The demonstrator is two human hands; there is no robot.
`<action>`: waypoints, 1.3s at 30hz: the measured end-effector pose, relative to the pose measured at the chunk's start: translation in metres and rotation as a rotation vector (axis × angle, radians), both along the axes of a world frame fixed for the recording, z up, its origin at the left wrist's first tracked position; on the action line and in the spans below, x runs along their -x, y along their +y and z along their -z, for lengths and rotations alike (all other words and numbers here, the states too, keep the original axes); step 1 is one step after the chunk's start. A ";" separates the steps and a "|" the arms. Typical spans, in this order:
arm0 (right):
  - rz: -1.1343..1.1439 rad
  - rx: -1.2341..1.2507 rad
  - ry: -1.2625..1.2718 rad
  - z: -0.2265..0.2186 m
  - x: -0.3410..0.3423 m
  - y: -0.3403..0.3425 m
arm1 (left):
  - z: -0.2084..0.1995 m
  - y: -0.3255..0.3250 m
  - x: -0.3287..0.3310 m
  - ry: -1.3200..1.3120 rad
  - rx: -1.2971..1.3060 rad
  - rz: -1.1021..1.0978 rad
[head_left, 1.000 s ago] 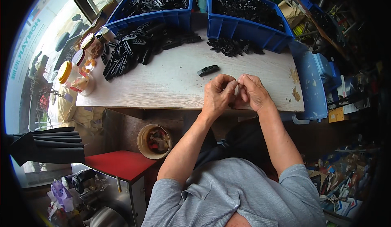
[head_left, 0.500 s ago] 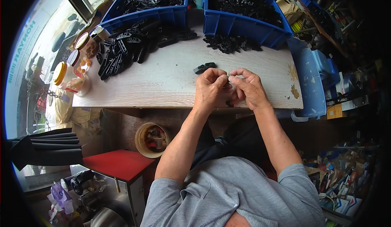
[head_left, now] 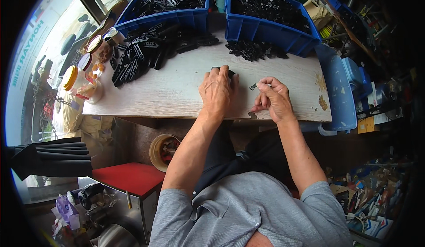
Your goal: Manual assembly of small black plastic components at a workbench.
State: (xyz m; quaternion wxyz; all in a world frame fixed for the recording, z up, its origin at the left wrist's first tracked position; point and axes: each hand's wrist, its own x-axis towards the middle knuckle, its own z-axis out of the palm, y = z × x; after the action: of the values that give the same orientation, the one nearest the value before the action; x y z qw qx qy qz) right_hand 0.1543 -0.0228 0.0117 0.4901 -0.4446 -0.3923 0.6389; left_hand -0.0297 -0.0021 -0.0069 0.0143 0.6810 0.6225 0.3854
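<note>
My left hand reaches over the table, its fingers closed around an elongated black plastic part that is mostly covered by them. My right hand pinches a small dark toothed piece between thumb and forefinger, just above the tabletop. Farther off lies a heap of long black plastic parts on the left. A pile of small black pieces lies to the right of that heap.
Two blue bins at the back hold black parts. Lidded jars line the table's left end. Past the right edge stands a light-blue plastic tub. A bucket and a red-topped cabinet are below the near edge.
My hands were together and have parted. The left hand has moved up and left onto the black part on the table; the right now shows the small toothed piece in its pinch.
</note>
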 end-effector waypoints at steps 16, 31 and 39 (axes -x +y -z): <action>0.064 -0.017 0.064 0.002 0.003 0.000 | 0.005 -0.012 0.011 0.053 -0.145 0.019; 0.100 -0.169 0.123 0.016 -0.004 0.002 | 0.000 -0.028 -0.034 -1.297 0.361 0.524; 0.061 -0.138 0.096 0.013 -0.004 0.003 | 0.000 -0.027 -0.032 -1.239 0.446 0.510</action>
State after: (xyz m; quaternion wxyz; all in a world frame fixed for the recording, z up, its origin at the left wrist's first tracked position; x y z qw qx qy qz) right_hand 0.1585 -0.0198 -0.0009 0.5572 -0.3901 -0.3978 0.6157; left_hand 0.0021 -0.0289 -0.0071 0.5952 0.4416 0.3849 0.5501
